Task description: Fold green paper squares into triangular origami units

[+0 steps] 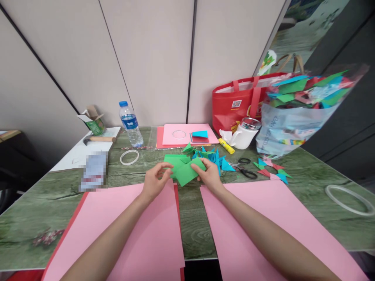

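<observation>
A green sheet of paper (187, 172) is pinched between the thumb and fingers of my right hand (211, 175), tilted above the table. My left hand (157, 178) is at the paper's left side, its thumb and fingertips apart with nothing between them. More green paper (172, 159) lies just behind the held piece, partly covered by it. Folded blue paper pieces (216, 157) are heaped behind my right hand, with a folded green piece (189, 148) at their left. Black-handled scissors (247, 171) rest to the right of the heap.
Large pink sheets (131, 230) lie under both forearms. A ring of folded paper (271, 170), a yellow glue stick (226, 146), a white mug (245, 134) and a bag of folded paper (295, 125) are on the right. A water bottle (131, 125) and hammer (99, 139) are on the left.
</observation>
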Tool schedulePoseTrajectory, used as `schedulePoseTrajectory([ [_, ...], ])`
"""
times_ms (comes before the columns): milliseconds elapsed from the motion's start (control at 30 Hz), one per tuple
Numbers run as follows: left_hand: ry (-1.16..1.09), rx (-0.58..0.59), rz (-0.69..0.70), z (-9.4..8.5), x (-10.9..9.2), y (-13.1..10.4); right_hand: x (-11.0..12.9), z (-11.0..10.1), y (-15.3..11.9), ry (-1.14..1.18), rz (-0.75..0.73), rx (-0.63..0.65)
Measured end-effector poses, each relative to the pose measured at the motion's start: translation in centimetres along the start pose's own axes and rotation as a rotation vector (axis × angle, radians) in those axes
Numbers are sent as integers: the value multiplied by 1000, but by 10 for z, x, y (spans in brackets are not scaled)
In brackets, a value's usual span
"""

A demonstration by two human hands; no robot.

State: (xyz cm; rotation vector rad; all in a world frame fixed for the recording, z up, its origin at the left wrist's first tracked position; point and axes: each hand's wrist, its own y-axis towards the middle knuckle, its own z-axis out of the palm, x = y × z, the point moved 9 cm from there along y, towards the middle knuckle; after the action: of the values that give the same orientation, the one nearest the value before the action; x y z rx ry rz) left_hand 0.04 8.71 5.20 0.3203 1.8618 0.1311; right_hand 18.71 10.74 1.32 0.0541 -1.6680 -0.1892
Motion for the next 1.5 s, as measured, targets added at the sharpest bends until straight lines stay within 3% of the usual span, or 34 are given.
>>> schedulePoseTrajectory([
  [100, 220, 126, 164, 18, -12, -8, 5, 16, -8, 39, 2, 73],
  [233, 397, 187, 154, 29, -1, -13, 5, 31, -13, 220, 9, 140],
  [367, 148, 174, 9, 27, 12, -9, 5, 37, -13, 299, -20, 231],
  [467, -84, 210, -110, 30, 18, -8, 7, 38, -14, 223, -74, 260],
  [533, -157, 243, -116, 33, 15, -8, 7, 37, -15, 153, -78, 257],
  [633, -161, 217, -100, 30, 13, -6, 6, 39, -17, 66, -82, 275],
  [733, -87, 163, -123, 23, 15, -3, 5, 48, -21, 47, -101, 376],
  [833, -56, 187, -173, 21, 21, -2, -1, 54, -23, 64, -82, 438],
  [967, -225, 200, -332, 20, 37, -4, -12, 55, -20, 191, 24, 443],
  [1067, -448, 187, -440, 22, 45, -6, -16, 45, -14, 313, 73, 345],
  [1200, -595, 110, -545, 19, 52, -6, -11, 29, -9, 250, -6, 213],
  [1400, -644, 130, -590, 22, 55, -8, 1, 47, -19, 112, -147, 413],
  [1500, -636, 190, -585, 28, 50, -10, 9, 46, -19, 68, -216, 394],
])
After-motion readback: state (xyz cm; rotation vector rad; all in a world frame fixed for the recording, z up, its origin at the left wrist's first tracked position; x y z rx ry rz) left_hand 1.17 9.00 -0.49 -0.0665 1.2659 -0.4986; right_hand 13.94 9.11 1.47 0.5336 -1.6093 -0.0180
